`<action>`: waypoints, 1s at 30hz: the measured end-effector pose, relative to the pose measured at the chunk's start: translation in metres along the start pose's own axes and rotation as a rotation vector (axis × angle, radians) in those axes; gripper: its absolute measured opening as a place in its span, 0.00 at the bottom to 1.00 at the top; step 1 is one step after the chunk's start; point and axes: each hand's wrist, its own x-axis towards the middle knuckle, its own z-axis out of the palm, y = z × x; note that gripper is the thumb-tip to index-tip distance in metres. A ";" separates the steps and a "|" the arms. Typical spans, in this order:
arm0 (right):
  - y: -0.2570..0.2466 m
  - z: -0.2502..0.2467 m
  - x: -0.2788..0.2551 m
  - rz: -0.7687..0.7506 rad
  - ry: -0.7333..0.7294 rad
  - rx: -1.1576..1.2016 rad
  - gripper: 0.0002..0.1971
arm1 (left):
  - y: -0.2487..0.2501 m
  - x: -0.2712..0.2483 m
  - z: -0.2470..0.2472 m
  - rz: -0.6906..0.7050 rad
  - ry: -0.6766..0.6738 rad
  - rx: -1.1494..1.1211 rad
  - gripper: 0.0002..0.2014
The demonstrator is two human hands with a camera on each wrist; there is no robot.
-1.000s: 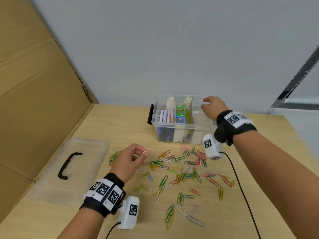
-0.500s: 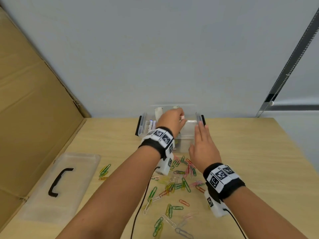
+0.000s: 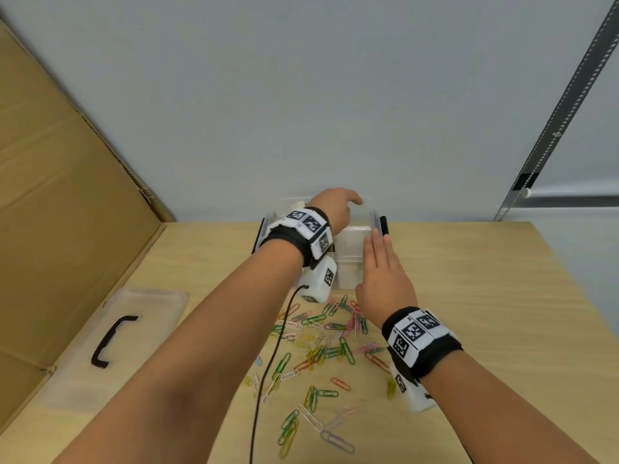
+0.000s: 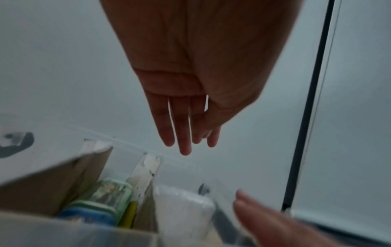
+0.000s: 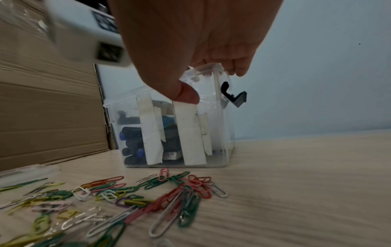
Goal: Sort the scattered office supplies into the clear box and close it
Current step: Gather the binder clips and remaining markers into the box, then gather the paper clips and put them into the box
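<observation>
The clear box (image 3: 351, 259) stands open at the table's far edge, with cardboard dividers and supplies in its left compartments. My left hand (image 3: 338, 205) hovers above the box; in the left wrist view the left hand (image 4: 186, 133) hangs with straight fingers and I see nothing in it. My right hand (image 3: 378, 259) lies flat against the box's near right side. In the right wrist view the thumb (image 5: 186, 95) touches the front wall of the box (image 5: 220, 127) and the fingers reach over its rim. Colourful paper clips (image 3: 318, 339) lie scattered in front of the box.
The clear lid (image 3: 117, 336) with a black handle lies flat at the left, beside a cardboard wall (image 3: 67, 212). A black latch (image 5: 234, 97) sticks out of the box's right end. The grey wall stands right behind the box. A cable trails from my left wrist.
My left hand rose from the paper clips to above the box and its fingers have straightened. My right hand drew back from the box's far rim to its near right side.
</observation>
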 end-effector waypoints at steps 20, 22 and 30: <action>-0.045 0.015 -0.095 -0.235 -0.089 0.198 0.25 | -0.187 -0.282 0.020 -0.490 0.075 0.074 0.10; -0.052 0.021 -0.102 -0.305 -0.089 0.170 0.20 | -0.191 -0.292 0.033 -0.566 -0.019 0.108 0.13; -0.096 0.018 -0.096 -0.460 -0.165 0.239 0.21 | -0.188 -0.300 0.057 -0.519 -0.129 0.147 0.15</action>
